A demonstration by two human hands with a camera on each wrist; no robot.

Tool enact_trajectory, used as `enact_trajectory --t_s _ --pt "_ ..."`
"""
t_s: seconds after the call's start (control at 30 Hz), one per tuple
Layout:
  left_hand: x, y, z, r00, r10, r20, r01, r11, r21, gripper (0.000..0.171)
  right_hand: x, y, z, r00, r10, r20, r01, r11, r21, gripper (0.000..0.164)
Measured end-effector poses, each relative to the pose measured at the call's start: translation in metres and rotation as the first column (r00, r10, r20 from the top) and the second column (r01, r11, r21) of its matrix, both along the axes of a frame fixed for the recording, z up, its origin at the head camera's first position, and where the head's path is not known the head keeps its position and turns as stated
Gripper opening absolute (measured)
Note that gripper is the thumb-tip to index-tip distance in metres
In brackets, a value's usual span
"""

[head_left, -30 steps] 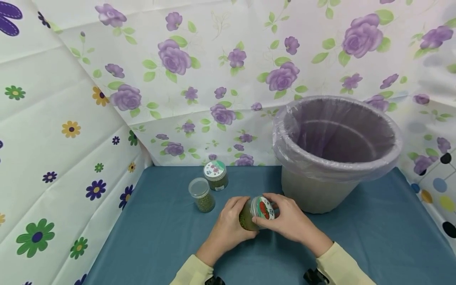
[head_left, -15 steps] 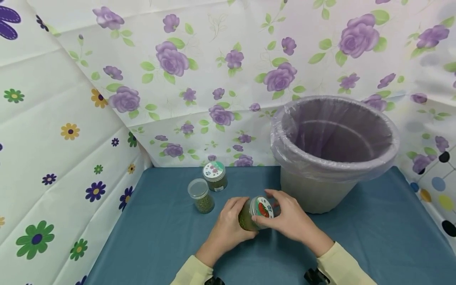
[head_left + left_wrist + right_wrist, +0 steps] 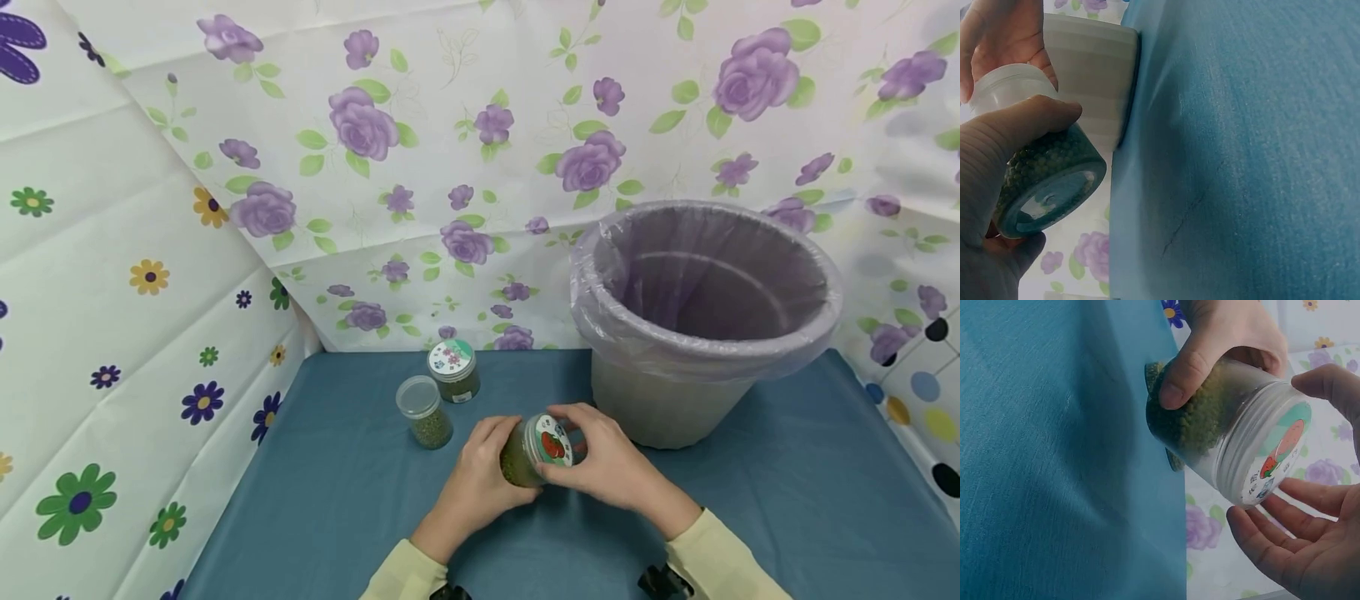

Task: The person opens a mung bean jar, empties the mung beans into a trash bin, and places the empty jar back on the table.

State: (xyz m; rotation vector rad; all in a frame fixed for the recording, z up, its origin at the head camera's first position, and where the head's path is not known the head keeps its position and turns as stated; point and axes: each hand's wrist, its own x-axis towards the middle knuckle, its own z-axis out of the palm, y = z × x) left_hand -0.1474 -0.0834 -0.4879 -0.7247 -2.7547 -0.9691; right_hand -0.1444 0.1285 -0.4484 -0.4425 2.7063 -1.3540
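Note:
Tilted to the right above the blue cloth is a clear plastic jar (image 3: 516,460) partly filled with small green beans. My left hand (image 3: 480,471) grips the jar's body, its thumb across the side in the right wrist view. The screw lid (image 3: 553,442), with a red cartoon picture on white and green, faces right and is on the jar. My right hand (image 3: 603,458) holds the lid by its edge, with the thumb (image 3: 1325,381) on one side and the fingers (image 3: 1297,515) on the opposite side. Loose beans show through the jar wall (image 3: 1044,159).
Two more jars stand back left on the cloth: a slim one (image 3: 424,408) with a clear lid and green beans, and a wider one (image 3: 454,371) with a flowered lid. A large bin (image 3: 660,408) lined with a purple bag stands at right, near the floral backdrop (image 3: 450,125).
My right fingers spread off the lid's far edge half a second ago and have come back onto it. The lid's picture has turned a little. My left hand stays put on the jar.

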Motion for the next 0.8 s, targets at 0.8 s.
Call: enact_trajectory --t_s 0.8 --pt "0.0001 -0.0013 0.0006 1.000 0.010 0.015 -0.010 1.000 0.016 0.089 -0.0004 -0.0049 0.0024 0.992 -0.107 0.072 0.105 0.994 0.041 0.087"
